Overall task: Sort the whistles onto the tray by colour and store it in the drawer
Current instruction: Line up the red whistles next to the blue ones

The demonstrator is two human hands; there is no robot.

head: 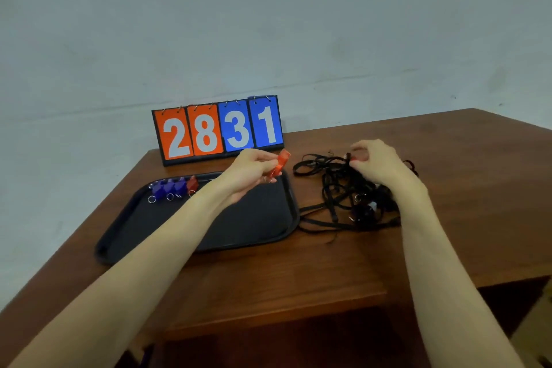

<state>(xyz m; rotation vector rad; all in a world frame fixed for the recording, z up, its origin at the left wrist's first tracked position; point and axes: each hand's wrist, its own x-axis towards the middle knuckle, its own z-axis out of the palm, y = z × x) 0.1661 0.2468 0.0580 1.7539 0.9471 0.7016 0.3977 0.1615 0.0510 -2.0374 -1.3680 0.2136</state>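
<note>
The left hand (251, 169) is raised over the far part of the black tray (155, 218), its grip pinching a red whistle (278, 165) between thumb and fingertips. The whistle points up and to the right, with its metal ring (269, 179) hanging just below the fingers. It is clear of the tray floor, near the tray's far right corner.

In the tray's far left corner stands a row of whistles: three blue whistles (168, 187) side by side, and a second red one (192, 184) at the right end of the row, touching the last blue one. Their key rings lie on the tray in front of them.

The right hand (378, 162) is over a tangle of black cords (343, 197) lying on the table (328, 263) just right of the tray. Its fingers are curled, and the grip pinches something small and red (354, 159) at the top of the heap; what it is cannot be told. A metal ring and a small dark piece show among the cords lower down.

Behind the tray, at the table's back edge, stands a flip scoreboard (219, 130) reading 28 in orange and 31 in blue.
</note>
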